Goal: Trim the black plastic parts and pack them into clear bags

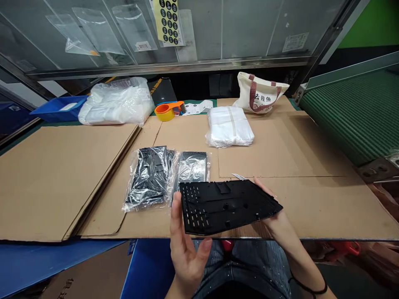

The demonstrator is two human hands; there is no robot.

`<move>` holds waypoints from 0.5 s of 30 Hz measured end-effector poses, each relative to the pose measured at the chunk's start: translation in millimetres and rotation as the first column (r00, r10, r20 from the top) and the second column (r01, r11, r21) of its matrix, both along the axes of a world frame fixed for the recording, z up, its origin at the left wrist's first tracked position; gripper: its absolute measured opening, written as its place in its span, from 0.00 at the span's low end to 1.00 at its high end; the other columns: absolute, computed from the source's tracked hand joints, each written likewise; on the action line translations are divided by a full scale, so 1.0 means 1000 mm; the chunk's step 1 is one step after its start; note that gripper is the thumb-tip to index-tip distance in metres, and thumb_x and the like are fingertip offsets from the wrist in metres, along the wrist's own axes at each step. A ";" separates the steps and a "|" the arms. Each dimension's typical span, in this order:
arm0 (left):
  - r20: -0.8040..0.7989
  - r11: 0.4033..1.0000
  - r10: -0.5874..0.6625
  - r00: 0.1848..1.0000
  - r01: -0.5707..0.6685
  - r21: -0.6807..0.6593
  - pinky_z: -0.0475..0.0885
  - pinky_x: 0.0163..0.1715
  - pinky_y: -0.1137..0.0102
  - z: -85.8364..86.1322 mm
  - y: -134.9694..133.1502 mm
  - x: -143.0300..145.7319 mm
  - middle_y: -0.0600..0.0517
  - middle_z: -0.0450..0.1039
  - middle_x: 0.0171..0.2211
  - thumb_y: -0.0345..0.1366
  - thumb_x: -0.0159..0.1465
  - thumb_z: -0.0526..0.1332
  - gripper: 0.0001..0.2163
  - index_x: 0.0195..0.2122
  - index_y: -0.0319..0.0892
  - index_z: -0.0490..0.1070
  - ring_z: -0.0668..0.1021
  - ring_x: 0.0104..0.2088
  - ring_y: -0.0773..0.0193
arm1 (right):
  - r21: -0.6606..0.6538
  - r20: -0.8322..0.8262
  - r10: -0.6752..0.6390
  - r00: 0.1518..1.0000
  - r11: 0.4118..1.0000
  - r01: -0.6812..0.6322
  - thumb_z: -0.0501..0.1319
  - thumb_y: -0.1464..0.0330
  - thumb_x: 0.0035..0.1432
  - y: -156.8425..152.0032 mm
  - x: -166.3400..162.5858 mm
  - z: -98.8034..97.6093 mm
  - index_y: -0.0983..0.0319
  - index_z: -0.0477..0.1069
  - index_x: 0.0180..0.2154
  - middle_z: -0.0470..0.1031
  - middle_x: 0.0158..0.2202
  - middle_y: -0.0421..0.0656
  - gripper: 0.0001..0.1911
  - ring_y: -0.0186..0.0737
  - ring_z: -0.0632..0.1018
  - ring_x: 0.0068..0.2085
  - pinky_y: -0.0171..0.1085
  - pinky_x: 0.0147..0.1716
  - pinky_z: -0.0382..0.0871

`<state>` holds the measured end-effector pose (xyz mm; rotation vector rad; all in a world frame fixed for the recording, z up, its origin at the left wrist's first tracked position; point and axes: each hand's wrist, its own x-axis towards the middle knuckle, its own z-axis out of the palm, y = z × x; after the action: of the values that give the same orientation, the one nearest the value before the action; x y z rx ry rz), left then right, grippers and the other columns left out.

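A flat black plastic panel [227,205] with slots and holes is held level over the table's front edge. My left hand [183,245] supports its left end, fingers up behind it and thumb beneath. My right hand [277,220] grips the right end from below, and a small blade tip [239,177] shows at its fingertips. Just beyond, two bagged black parts [149,176] [192,168] lie on the cardboard.
Cardboard sheets [62,174] cover the table. A stack of clear bags [230,126] lies at centre back, with an orange tape dispenser [168,110], a white bag bundle [115,101], a blue bin [57,108] and a tote bag [260,94]. A green conveyor [355,112] runs at right.
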<state>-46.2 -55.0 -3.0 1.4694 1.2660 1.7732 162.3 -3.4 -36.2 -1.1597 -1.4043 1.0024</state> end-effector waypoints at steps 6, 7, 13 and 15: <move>-0.175 0.994 0.098 0.980 -0.105 -0.030 0.46 0.67 0.59 0.005 0.005 -0.006 0.50 0.46 0.69 0.32 0.63 0.60 0.33 0.68 0.46 0.47 0.49 0.68 0.52 | 0.164 0.149 0.044 0.988 0.984 -0.068 0.60 0.68 0.61 -0.002 0.007 0.005 0.54 0.70 0.52 0.71 0.57 0.47 0.18 0.45 0.71 0.58 0.48 0.58 0.64; -0.217 0.991 0.124 0.968 -0.132 -0.024 0.46 0.67 0.59 0.008 0.008 -0.009 0.50 0.49 0.68 0.32 0.64 0.59 0.32 0.67 0.47 0.49 0.51 0.68 0.53 | 0.195 0.157 0.057 0.986 0.977 -0.088 0.59 0.71 0.61 -0.003 0.008 0.008 0.54 0.71 0.50 0.74 0.54 0.46 0.16 0.44 0.73 0.56 0.45 0.56 0.67; -0.487 0.989 0.135 0.863 -0.149 0.009 0.56 0.62 0.59 0.026 0.043 -0.028 0.50 0.63 0.60 0.37 0.66 0.57 0.24 0.64 0.51 0.57 0.62 0.62 0.56 | 0.224 0.124 0.119 0.985 0.964 -0.144 0.59 0.71 0.61 -0.009 0.020 0.016 0.55 0.78 0.39 0.82 0.39 0.43 0.10 0.42 0.82 0.41 0.37 0.42 0.77; -0.493 0.992 0.112 0.863 -0.125 0.006 0.59 0.61 0.58 0.033 0.059 -0.032 0.49 0.66 0.58 0.37 0.67 0.56 0.25 0.64 0.51 0.55 0.66 0.60 0.57 | 0.168 0.132 -0.020 0.991 0.986 -0.003 0.63 0.63 0.58 -0.007 0.027 0.010 0.57 0.79 0.34 0.82 0.33 0.43 0.07 0.45 0.83 0.36 0.38 0.37 0.78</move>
<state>-77.7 4.4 30.0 1.9469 1.6499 1.4880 189.5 -10.1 -25.8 -1.1224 -1.5566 0.7957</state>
